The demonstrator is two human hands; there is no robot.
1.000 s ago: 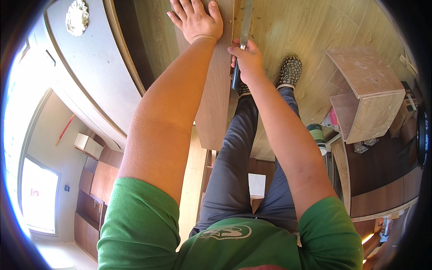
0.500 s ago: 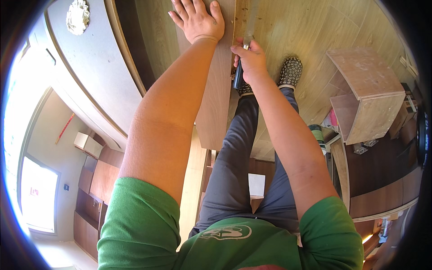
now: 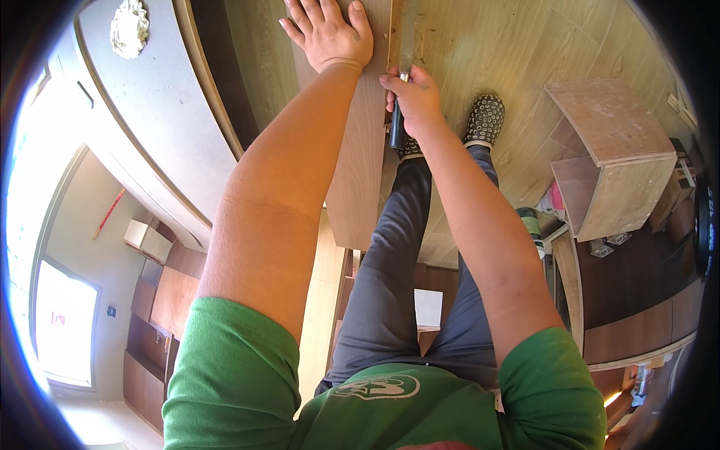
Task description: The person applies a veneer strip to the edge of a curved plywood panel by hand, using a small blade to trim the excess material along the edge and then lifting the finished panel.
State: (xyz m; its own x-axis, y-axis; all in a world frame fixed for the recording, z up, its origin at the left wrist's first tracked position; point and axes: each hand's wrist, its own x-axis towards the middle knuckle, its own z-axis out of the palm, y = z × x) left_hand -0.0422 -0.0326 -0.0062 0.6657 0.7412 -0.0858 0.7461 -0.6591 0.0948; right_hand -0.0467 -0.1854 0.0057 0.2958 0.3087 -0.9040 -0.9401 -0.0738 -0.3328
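Observation:
My left hand (image 3: 330,34) lies flat with fingers spread on a long wood-veneer board (image 3: 356,172). Just right of the board, my right hand (image 3: 416,97) is closed round the black handle of a black-handled blade tool (image 3: 397,127). Its bright metal collar shows above my fist. From there a thin, flat grey blade runs along the board's right edge toward the top of the picture; its far end and exact kind I cannot make out. Brown crumbs dot the board's edge and the floor beside the blade.
A pale curved-edge panel with a carved ornament (image 3: 130,30) stands on the left. My patterned shoes (image 3: 484,120) are on the wood-plank floor below the right hand. An open plywood box (image 3: 622,165) stands at right, near a dark brown cabinet piece (image 3: 626,334).
My right hand has shifted slightly left toward the board's edge, and the tool has swung a little more upright. My left hand has stayed in place.

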